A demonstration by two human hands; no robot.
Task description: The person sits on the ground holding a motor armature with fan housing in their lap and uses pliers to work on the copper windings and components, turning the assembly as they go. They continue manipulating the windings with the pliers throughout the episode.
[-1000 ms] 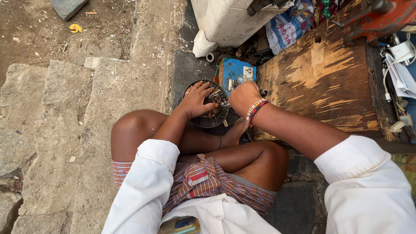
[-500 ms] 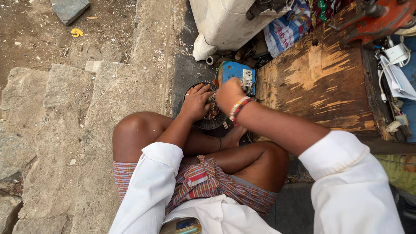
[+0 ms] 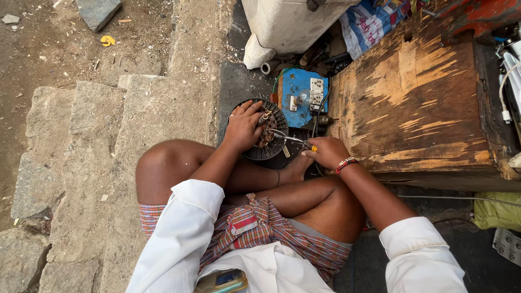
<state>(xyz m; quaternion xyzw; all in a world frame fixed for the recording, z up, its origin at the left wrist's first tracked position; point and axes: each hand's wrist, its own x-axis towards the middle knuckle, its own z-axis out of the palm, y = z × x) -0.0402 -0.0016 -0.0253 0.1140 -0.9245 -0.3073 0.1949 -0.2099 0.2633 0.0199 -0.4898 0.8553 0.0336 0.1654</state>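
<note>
the person sits cross-legged on the ground, and the round dark motor stator with copper-coloured windings (image 3: pixel 265 130) lies on the dark floor just in front of the bare feet, between the rough grey stone slabs (image 3: pixel 81 135) and the worn wooden box (image 3: pixel 412 97). the left hand (image 3: pixel 242 126) rests flat on top of the stator, fingers curved and spread over its left half, pressing down on it rather than lifting it. the right hand (image 3: pixel 327 152) is closed in a fist around the handle of a thin metal hand tool with a yellow tip (image 3: pixel 290 139); the metal shaft reaches left from the fist to the middle of the stator, where its end touches the windings. a red and white beaded bracelet (image 3: pixel 345 163) circles the right wrist. just behind the stator stands a blue electrical board with white sockets (image 3: pixel 299 92), with dark wires trailing from it. farther back sits a dirty white plastic casing (image 3: pixel 287 24). the person wears a white shirt with rolled sleeves and a checked cloth wrap, and a phone (image 3: pixel 222 280) sticks out of the shirt pocket.
</note>
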